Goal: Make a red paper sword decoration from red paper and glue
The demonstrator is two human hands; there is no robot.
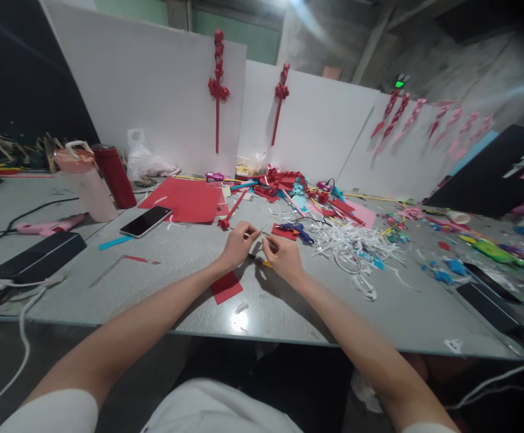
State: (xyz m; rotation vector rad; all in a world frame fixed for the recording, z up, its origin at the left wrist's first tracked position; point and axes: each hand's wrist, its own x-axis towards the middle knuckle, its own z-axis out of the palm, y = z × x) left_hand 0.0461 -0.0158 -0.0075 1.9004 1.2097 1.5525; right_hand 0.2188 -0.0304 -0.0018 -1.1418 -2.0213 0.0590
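Observation:
Close together over the middle of the table, my left hand [240, 242] and my right hand [282, 255] both have thumb and forefinger pinched. A thin, pale sliver seems to show between the fingertips, too small to name. Below the hands lies a slim tool with a yellow part [266, 263], partly hidden by my right hand. A red paper piece [226, 287] rests under my left wrist. Just beyond my right hand is a dark blue glue gun [304, 233] beside another red paper piece [285, 231]. A red stick with a flower-like end [231, 211] lies past my left hand.
Shredded white paper strips [350, 243] are heaped to the right. On the left are a phone [146, 222], red sheets [185, 199], a pink glue gun [53, 225], a pale bottle [86, 186], a red flask [114, 177] and a power strip [39, 257] with cables.

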